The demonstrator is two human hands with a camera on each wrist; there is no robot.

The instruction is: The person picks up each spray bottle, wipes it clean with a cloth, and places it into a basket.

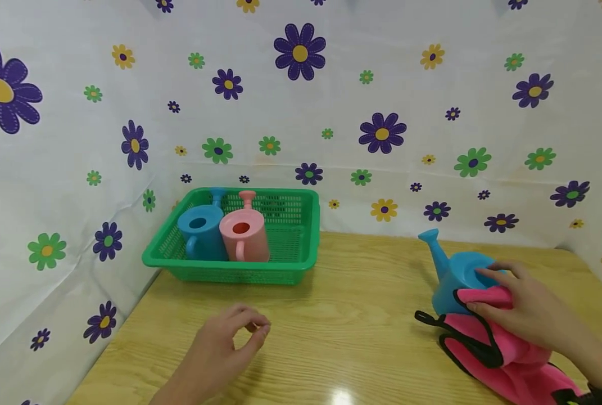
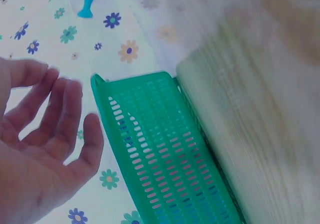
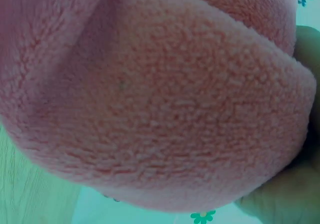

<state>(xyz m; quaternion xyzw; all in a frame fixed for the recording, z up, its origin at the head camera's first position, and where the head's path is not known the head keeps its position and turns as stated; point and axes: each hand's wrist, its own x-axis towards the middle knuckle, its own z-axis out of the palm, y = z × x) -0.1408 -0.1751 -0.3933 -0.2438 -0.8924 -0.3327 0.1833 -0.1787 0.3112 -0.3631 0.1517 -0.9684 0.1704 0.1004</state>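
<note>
At the right of the head view stands a blue watering can (image 1: 452, 284), its spout pointing up and to the left. My right hand (image 1: 525, 306) grips a pink fleecy cloth (image 1: 520, 365) with black edging and a black loop, pressed against the can's side. Its fingertips reach the can's top, and the thumb lies on the cloth. In the right wrist view the cloth (image 3: 190, 104) covers most of the picture. My left hand (image 1: 217, 351) hovers over the table, fingers loosely bent and holding nothing; the left wrist view shows the palm and relaxed fingers.
A green slatted basket (image 1: 230, 271) sits at the back left of the wooden table (image 1: 361, 315). Inside it stand another blue watering can (image 1: 207, 239) and a pink one (image 1: 252, 239), side by side. A flower-printed sheet (image 1: 341, 112) hangs behind the table and along its sides.
</note>
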